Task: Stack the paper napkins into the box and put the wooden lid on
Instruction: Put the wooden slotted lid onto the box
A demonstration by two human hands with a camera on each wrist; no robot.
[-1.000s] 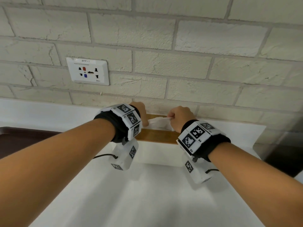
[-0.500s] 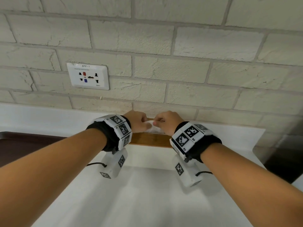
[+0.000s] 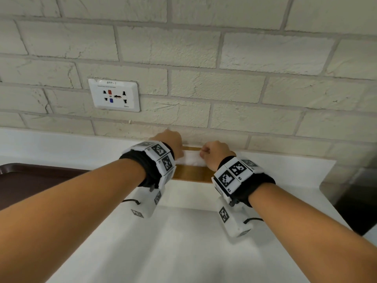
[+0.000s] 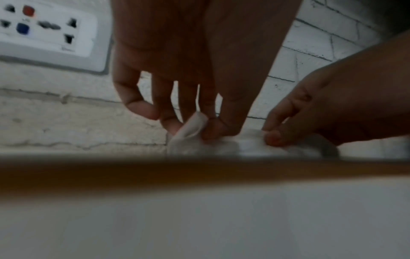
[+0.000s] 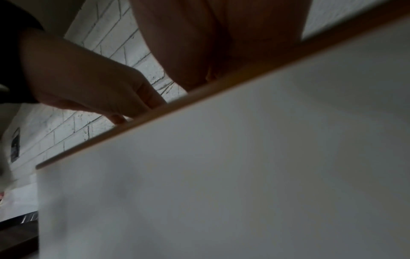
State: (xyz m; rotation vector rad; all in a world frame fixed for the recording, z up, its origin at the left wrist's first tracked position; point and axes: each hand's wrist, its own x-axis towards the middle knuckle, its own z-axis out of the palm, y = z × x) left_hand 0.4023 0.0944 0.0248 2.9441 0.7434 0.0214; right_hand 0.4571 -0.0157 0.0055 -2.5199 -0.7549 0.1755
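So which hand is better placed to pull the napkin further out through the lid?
Probably the left hand: its thumb and fingers pinch a raised fold of the napkin above the wooden lid. The right hand pinches lower.

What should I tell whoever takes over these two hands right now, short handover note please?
Left hand: pinches the left end of the white paper napkin.
Right hand: pinches its right end.
The napkin sticks up from the middle of the flat wooden lid, which already lies on the white rectangular box by the brick wall; the opening itself cannot be seen.
Done: box seems loaded, lid on.
Left: probably just tidy the napkin tuft and let go; contents cannot be checked.
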